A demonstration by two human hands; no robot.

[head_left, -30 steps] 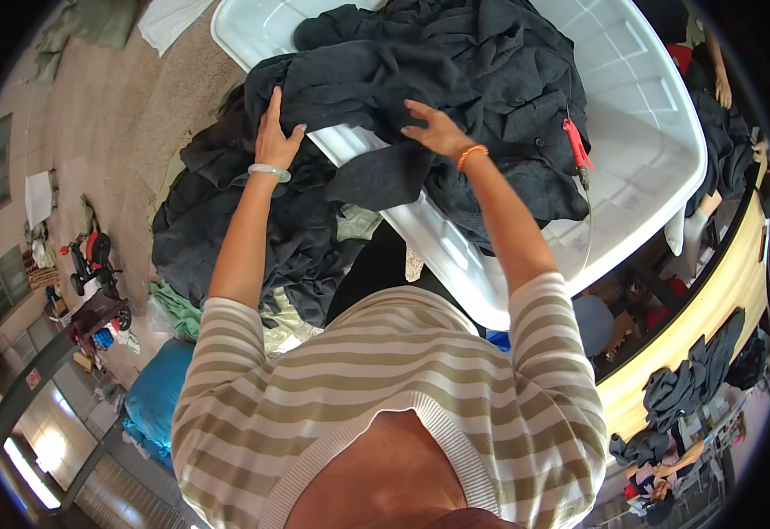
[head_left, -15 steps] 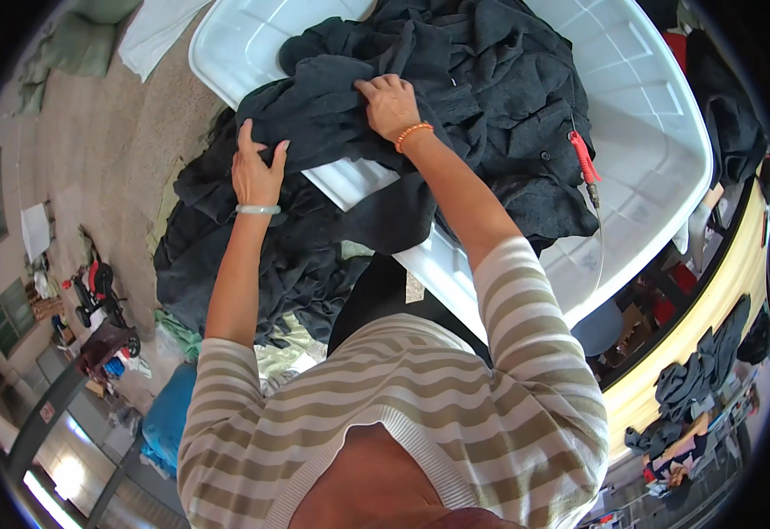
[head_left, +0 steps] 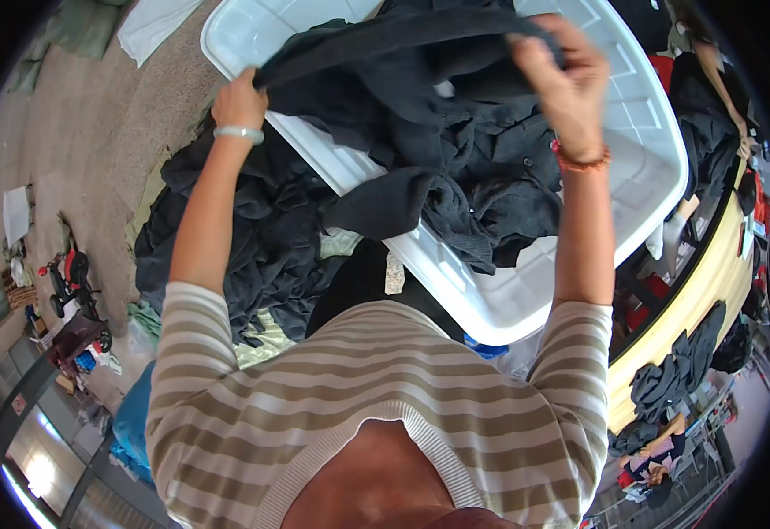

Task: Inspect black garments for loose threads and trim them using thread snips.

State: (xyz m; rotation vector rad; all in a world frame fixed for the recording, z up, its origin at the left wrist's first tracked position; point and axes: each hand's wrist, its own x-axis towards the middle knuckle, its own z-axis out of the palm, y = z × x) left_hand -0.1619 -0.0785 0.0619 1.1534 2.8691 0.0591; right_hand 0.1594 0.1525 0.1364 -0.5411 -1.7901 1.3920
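A dark garment [head_left: 402, 40] is stretched between my hands, its long band-like edge pulled up over a white plastic tub [head_left: 632, 167]. My left hand [head_left: 240, 101] is closed on one end of that edge, above the tub's left rim. Toward the right, my right hand [head_left: 570, 79], blurred by motion, has its fingers curled round the other end. Under the raised cloth, more dark garments [head_left: 499, 189] fill the tub, some with buttons. One piece of dark cloth [head_left: 376, 204] hangs over the near rim.
A heap of dark garments [head_left: 235, 220] lies on the floor left of the tub. At the right stands a pale wooden table [head_left: 667, 326] with dark clothes [head_left: 684, 357] on it. Another person's arm [head_left: 727, 93] shows at the far right. A mobility scooter [head_left: 72, 273] is at the left.
My hands have moved apart: the right one up and to the right, the left one slightly up. The garment's edge is now lifted and taut. The red-handled tool by the tub is mostly hidden.
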